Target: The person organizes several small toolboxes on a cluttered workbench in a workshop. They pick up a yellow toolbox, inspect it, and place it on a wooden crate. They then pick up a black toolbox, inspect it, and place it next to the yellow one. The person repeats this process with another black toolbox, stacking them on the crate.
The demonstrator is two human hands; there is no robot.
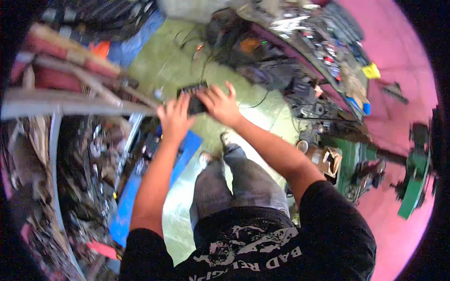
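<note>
A black box-shaped thing [197,106] with small light marks along its far edge is between my two hands, out in front of my body above the floor. My left hand [176,117] grips its left side, the fingertips lying over the top. From the right, my right hand [220,105] holds it with the fingers across its upper face and the thumb hidden or blurred. Motion blur keeps its exact kind from showing. A thin dark cable [204,70] runs on the floor just beyond it.
On the right a long workbench [300,51] is heaped with tools and parts. A green machine [415,180] and an open cardboard box [330,161] stand lower right. To the left are wooden beams [84,105], a blue board [126,206] and piled scrap. My feet are on the greenish floor [180,225].
</note>
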